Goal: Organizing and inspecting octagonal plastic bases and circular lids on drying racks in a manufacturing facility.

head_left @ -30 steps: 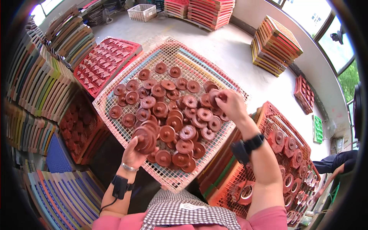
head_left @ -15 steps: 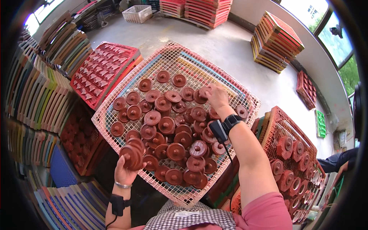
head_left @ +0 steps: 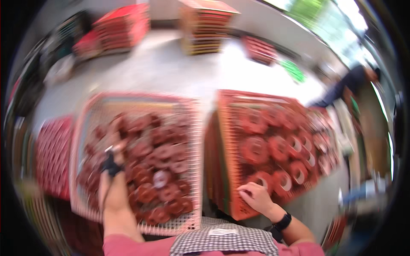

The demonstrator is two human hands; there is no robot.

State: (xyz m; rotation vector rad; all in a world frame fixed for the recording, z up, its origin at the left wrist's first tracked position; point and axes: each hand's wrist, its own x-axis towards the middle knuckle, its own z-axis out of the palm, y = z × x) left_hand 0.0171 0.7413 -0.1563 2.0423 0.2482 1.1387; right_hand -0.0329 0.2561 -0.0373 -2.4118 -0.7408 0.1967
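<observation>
Brown, round, knobbed pieces like small pot lids [head_left: 147,193] lie heaped in a pale pink mesh crate [head_left: 194,170] at the left. My left hand [head_left: 115,138] reaches over the far left part of the heap, next to several of these pieces. Motion blurs its fingers, so whether it holds any cannot be made out. Above the near left corner of an orange-red crate [head_left: 234,194] is my right hand [head_left: 258,198], its fingers loosely bent and apart, with nothing visible in them. Reddish-brown ring-shaped pieces [head_left: 255,149] sit in rows in that crate, close to this hand.
A red tray [head_left: 53,158] stands left of the pink crate. Stacked crates [head_left: 207,27] and red trays [head_left: 121,27] stand along the far wall. A green tray [head_left: 292,71] lies on the floor. Another person's dark sleeve [head_left: 341,87] shows at the right.
My view has swung right, bringing the orange-red crate nearer the middle. My left hand, which held a stack of lids, now reaches over the heap. My right hand has left the heap for the orange-red crate.
</observation>
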